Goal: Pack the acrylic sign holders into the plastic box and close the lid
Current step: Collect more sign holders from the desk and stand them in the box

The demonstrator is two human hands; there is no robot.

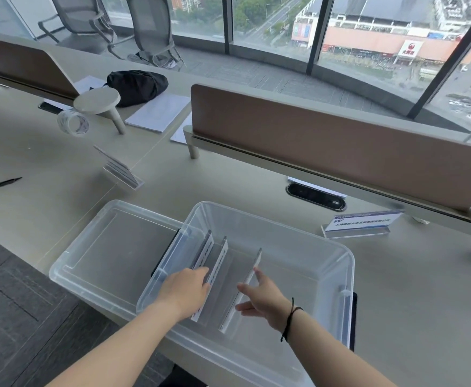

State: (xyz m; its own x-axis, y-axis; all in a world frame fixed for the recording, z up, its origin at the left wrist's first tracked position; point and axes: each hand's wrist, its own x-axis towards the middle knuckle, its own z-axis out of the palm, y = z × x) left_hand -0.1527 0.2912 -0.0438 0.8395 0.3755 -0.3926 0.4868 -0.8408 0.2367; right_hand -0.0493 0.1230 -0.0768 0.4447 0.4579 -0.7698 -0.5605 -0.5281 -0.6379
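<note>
- Reaching into the plastic box (307,238) with both hands, the box sitting open at the near edge of the desk (396,289).
- Resting the left hand (185,291) against the two sign holders (214,256) standing at the left end of the box, fingers fairly straight and pressing rather than wrapping round anything.
- Touching the third holder (252,270) with the right hand (262,300), forefinger stretched along its upper edge, thumb spread out, the other fingers loosely curled; gripping nothing, as far as can be seen.
- Leaving the job roughly half done, by the look of it: three holders inside, standing on edge.
- Waiting outside: one holder (365,223) just beyond the box on the right, another (120,169) well away on the left.
- Lying flat beside the box on its left, the lid (108,252), not yet fitted.
</note>
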